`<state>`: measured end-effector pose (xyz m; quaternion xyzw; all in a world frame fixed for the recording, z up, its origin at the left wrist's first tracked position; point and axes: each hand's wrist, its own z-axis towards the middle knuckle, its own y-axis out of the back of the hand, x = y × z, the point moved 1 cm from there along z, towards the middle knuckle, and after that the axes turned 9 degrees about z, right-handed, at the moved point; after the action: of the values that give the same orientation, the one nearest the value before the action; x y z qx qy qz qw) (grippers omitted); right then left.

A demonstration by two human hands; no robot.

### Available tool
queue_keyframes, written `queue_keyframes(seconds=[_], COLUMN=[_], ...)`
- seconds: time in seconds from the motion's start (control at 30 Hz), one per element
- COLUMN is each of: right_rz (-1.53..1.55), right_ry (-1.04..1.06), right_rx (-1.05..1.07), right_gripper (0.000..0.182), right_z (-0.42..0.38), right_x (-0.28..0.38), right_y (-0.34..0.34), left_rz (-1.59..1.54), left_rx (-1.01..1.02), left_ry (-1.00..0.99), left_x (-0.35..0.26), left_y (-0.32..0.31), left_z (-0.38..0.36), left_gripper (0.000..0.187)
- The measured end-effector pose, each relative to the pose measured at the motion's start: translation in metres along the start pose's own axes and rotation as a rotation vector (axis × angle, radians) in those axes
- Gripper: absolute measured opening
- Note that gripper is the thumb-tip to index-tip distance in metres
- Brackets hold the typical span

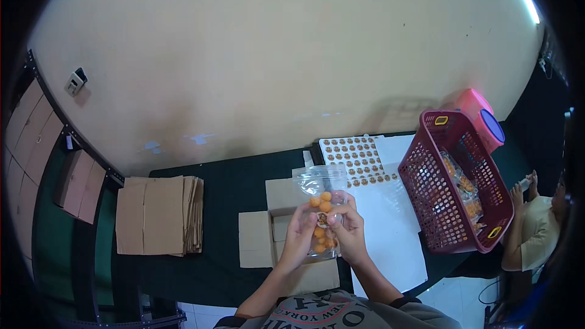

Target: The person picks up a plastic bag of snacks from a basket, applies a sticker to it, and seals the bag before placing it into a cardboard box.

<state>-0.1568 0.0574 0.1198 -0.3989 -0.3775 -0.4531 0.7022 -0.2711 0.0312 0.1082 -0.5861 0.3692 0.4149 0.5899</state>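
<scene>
A clear zip bag [320, 184] with several round orange balls and a round brown sticker is held up at the middle. My left hand [297, 234] grips its left side, thumb against the sticker. On the right side my right hand [348, 231] holds the same bag, its thumb also by the sticker. Beneath the bag and hands lies an open cardboard box [256, 240] with its flaps spread. Behind the bag is a sheet of round stickers [353, 155], part of it bare of stickers.
Folded cardboard [149, 216] is stacked at left. White sheets [390, 231] lie at right beside a maroon basket [426, 207] holding filled bags. Pink containers [478, 116] stand behind it. Another person [539, 228] is at the far right. Boxes sit on a shelf at far left.
</scene>
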Motion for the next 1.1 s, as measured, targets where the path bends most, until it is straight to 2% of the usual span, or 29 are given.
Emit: queue_keyframes(seconds=[0.03,0.1,0.17,0.23,0.27,0.33,0.43,0.6,0.77,0.87,1.1], right_rz=[0.128,0.110,0.205,0.195,0.213,0.292,0.198,-0.002,-0.106,-0.029,-0.063], right_ry=[-0.095,-0.068,-0.050,-0.020,-0.070,-0.168,-0.232,-0.135,-0.003,-0.045,-0.040], right_rx=[0.003,0.010,-0.025,-0.046,-0.068,-0.107,-0.062,-0.047,-0.110,-0.105,-0.108], right_gripper=[0.010,0.010,0.010,0.010,0.008,0.005,0.002,0.003,0.005,0.004,0.003], right_z=[0.000,-0.002,-0.005,-0.002,-0.002,-0.005,-0.013,-0.019,-0.025,-0.027,-0.033], right_x=[-0.004,-0.005,-0.007,0.004,0.006,0.010,0.012,0.020,0.026,0.031,0.033], right_y=[0.000,-0.001,0.004,0.008,0.012,0.011,0.005,-0.008,-0.013,-0.015,-0.014], left_rz=[0.000,0.042,0.043,-0.066,0.049,0.087,0.151,0.143,0.200,0.173,0.147], left_rx=[-0.007,0.000,0.008,-0.129,-0.127,-0.094,-0.060,-0.032,-0.066,-0.041,-0.033], left_ry=[0.003,0.120,0.118,0.075,0.002,-0.020,-0.048,-0.012,-0.095,-0.104,-0.080], left_x=[-0.001,-0.005,-0.003,0.001,0.004,-0.001,0.002,-0.005,-0.008,-0.007,-0.005], left_y=[0.002,0.005,0.009,0.011,0.015,0.012,0.008,0.009,0.011,0.011,0.006], left_z=[-0.001,-0.001,0.002,0.005,0.003,-0.006,-0.017,-0.029,-0.037,-0.039,-0.044], left_gripper=[0.037,0.036,0.038,0.036,0.037,0.036,0.036,0.037,0.037,0.037,0.036])
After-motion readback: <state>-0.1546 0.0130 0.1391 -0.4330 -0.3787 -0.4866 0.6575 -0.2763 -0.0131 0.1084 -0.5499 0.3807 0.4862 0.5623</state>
